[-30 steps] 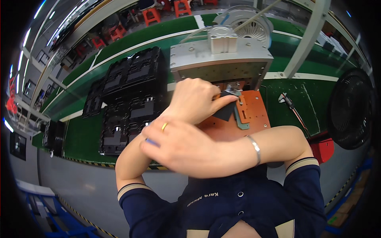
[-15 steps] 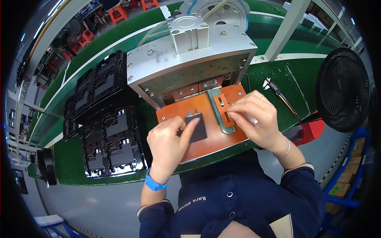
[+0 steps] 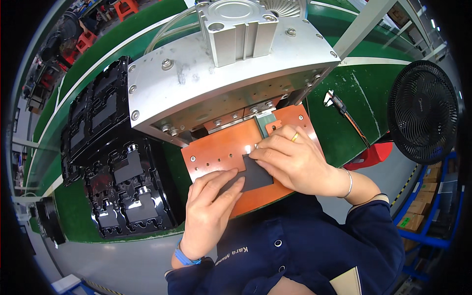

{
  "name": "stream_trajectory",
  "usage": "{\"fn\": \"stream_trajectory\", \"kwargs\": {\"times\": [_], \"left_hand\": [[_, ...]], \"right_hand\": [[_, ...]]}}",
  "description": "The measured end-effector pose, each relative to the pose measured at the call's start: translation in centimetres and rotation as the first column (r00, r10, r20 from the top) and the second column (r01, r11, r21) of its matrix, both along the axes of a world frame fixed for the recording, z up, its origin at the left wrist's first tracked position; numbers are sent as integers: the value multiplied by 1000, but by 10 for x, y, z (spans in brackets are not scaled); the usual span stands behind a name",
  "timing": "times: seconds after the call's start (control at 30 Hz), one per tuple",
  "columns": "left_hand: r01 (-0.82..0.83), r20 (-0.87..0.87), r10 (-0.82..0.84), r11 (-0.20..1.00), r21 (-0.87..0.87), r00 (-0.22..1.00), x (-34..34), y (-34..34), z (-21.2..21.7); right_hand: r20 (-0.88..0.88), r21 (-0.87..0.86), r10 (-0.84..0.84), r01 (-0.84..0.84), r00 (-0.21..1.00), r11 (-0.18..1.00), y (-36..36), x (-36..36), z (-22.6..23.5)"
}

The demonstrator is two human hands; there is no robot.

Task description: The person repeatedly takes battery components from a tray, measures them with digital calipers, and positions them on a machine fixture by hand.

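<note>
So the right hand (image 3: 290, 160) had come off the small slotted block and over to the dark sheet (image 3: 259, 178), and the sheet had shifted right a bit. Meant both hands were at it instead of just the left hand (image 3: 210, 199), so my guess was it was being steadied from two sides. It was on the orange plate (image 3: 221, 142), nearer the front edge. Left grip was narrowly parted, sheet showing between thumb and fingers; right grip was bunched at the sheet's back edge. Couldn't tell if either was pinching or only pressing. Texture-wise: sheet flat and matte, plate smooth with drilled holes, silver press (image 3: 189, 73) boxy and smudged, molded trays (image 3: 171, 199) glossy black by the worktop's (image 3: 376, 88) left front edge.
</note>
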State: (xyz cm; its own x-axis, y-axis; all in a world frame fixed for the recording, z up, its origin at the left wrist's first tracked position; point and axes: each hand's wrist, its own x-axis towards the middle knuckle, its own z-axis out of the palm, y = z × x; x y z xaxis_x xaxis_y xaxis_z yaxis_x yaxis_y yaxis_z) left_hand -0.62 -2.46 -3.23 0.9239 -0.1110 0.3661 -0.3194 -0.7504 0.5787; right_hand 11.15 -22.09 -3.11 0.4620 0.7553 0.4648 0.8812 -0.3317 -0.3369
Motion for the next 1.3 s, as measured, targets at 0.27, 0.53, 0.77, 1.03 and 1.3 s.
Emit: {"fn": "stream_trajectory", "kwargs": {"times": [0.27, 0.53, 0.77, 1.03, 1.3], "left_hand": [[35, 24, -34, 999, -10, 999, 0, 1, -2], [32, 28, -32, 999, -1, 999, 0, 0, -1], [28, 23, -28, 1000, -2, 999, 0, 0, 0], [28, 19, -28, 1000, 5, 999, 0, 1, 1], [21, 22, -21, 1000, -8, 1000, 0, 0, 0]], "right_hand": [[6, -29, -122, 122, 993, 992, 10, -6, 5], [-18, -12, -37, 37, 999, 999, -2, -2, -2], [-72, -24, -109, 107, 991, 994, 2, -3, 6], [-67, -25, -90, 89, 994, 996, 3, -2, 2], [-63, 0, -15, 15, 998, 1000, -2, 0, 0]]}}
